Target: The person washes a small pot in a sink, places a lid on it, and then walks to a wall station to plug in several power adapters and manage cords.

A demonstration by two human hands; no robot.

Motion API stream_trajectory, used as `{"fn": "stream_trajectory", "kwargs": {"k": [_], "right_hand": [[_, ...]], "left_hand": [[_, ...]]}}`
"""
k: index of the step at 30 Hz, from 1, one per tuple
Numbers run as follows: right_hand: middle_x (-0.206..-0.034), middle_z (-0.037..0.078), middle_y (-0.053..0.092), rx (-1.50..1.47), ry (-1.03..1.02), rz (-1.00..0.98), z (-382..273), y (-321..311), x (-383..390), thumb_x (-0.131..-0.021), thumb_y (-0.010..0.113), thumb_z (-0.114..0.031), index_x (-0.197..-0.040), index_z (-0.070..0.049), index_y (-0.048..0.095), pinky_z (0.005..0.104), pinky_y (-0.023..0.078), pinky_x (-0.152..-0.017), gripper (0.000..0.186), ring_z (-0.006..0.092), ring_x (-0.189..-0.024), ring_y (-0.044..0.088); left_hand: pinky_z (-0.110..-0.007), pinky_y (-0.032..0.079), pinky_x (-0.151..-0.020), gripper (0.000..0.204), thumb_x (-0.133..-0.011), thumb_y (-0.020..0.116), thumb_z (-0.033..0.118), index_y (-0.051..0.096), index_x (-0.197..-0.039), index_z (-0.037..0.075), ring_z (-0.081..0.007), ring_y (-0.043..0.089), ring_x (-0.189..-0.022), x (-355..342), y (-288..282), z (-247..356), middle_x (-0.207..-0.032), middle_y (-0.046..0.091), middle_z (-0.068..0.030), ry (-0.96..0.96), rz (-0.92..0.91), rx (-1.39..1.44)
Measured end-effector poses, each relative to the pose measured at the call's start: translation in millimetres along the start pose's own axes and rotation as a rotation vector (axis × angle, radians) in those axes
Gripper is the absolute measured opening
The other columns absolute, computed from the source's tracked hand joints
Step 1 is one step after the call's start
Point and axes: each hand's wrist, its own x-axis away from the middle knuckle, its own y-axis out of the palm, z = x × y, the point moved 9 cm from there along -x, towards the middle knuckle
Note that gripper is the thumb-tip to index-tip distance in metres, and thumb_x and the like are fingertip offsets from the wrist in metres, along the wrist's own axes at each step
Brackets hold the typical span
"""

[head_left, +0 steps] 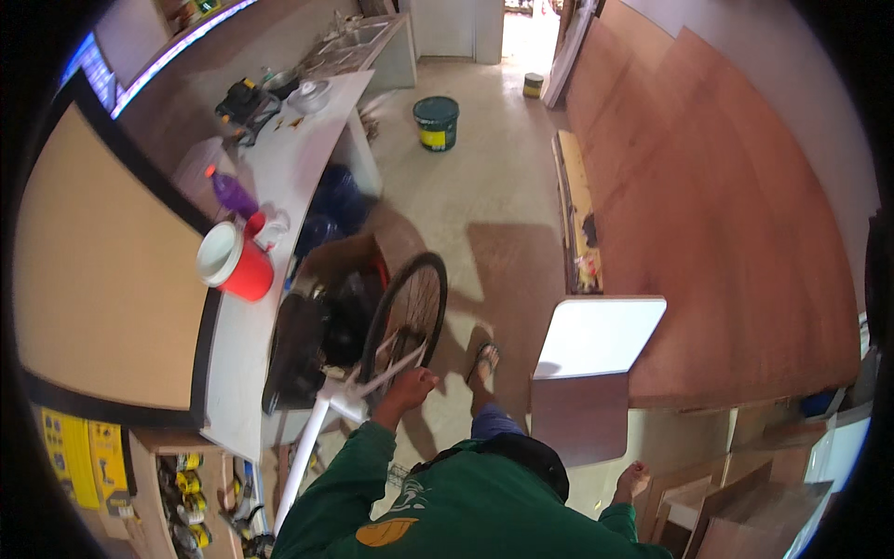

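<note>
My left hand (410, 388) is a loose fist held over the white bicycle frame (346, 401), close to its rear stays. Nothing shows in its fingers. The black-tyred bicycle wheel (407, 307) stands just beyond that hand, and its lower part is hidden behind the stays. Out to my right side, my right hand (634, 480) hangs with its fingers curled in and no object visible in them. Nearest to it are a chair's dark brown seat (579, 416) and some wooden panels (694, 494). A white chair back (601, 337) rises from the seat's far edge.
A long counter (303, 172) runs along the left, bearing a red-and-white jug (237, 263) and a purple bottle (231, 193). Under it stands a filled cardboard box (349, 256). A dark green bucket (436, 123) is on the floor ahead. Large brown boards (698, 196) lean at right.
</note>
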Motion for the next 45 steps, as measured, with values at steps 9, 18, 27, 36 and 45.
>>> {"fn": "stream_trajectory", "kwargs": {"k": [9, 18, 27, 36, 45], "right_hand": [[-0.086, 0.012, 0.062, -0.423, -0.376, 0.038, -443.9, 91.8, -207.7, -0.097, 0.064, -0.023, -0.104, -0.001, 0.066, 0.0378, 0.052, -0.075, 0.023, 0.0227, -0.078, 0.061], [-0.081, 0.018, 0.067, -0.28, -0.514, -0.325, -770.3, 260.9, -299.5, -0.092, 0.066, -0.019, -0.101, -0.001, 0.07, 0.041, 0.053, -0.067, 0.02, 0.0268, -0.071, 0.066], [-0.093, 0.019, 0.075, 0.1, -0.016, -0.539, -707.3, 420.8, -321.7, -0.088, 0.062, -0.024, -0.099, -0.004, 0.076, 0.0439, 0.057, -0.081, 0.027, 0.0328, -0.085, 0.072], [-0.089, 0.021, 0.072, 0.303, 0.111, -0.142, -920.2, 480.6, -570.7, -0.081, 0.072, -0.023, -0.097, -0.003, 0.073, 0.049, 0.056, -0.079, 0.026, 0.0404, -0.082, 0.069], [-0.096, 0.024, 0.065, -0.11, -0.725, -0.346, -1457.4, 659.4, -852.1, -0.092, 0.064, -0.026, -0.095, 0.001, 0.063, 0.0486, 0.049, -0.082, 0.027, 0.0388, -0.093, 0.063]], "left_hand": [[-0.05, 0.051, -0.086, 0.039, -0.093, 0.068, 0.035, 0.068, -0.104, -0.002, -0.046, 0.064, -0.098, -201.8, -82.0, 54.9, -0.097, 0.067, -0.0239, 0.152, 0.094, -0.308], [-0.05, 0.052, -0.088, 0.031, -0.091, 0.065, 0.027, 0.069, -0.105, 0.0, -0.0415, 0.066, -0.103, -359.5, -151.7, 25.9, -0.106, 0.068, -0.0237, -0.313, -0.416, -0.453], [-0.051, 0.049, -0.097, 0.039, -0.088, 0.072, 0.034, 0.069, -0.115, 0.006, -0.0416, 0.058, -0.117, -742.6, -323.4, 180.1, -0.124, 0.062, -0.0209, 0.008, 0.126, -0.492], [-0.047, 0.048, -0.099, 0.037, -0.083, 0.078, 0.02, 0.066, -0.114, 0.005, -0.039, 0.056, -0.117, -1098.3, -443.8, 315.4, -0.12, 0.06, -0.0211, 0.121, 0.328, -0.427], [-0.049, 0.044, -0.101, 0.041, -0.081, 0.078, 0.025, 0.065, -0.109, -0.003, -0.0429, 0.053, -0.114, -1217.8, -433.4, 326.1, -0.11, 0.063, -0.025, -0.065, 0.478, -0.311]]}}
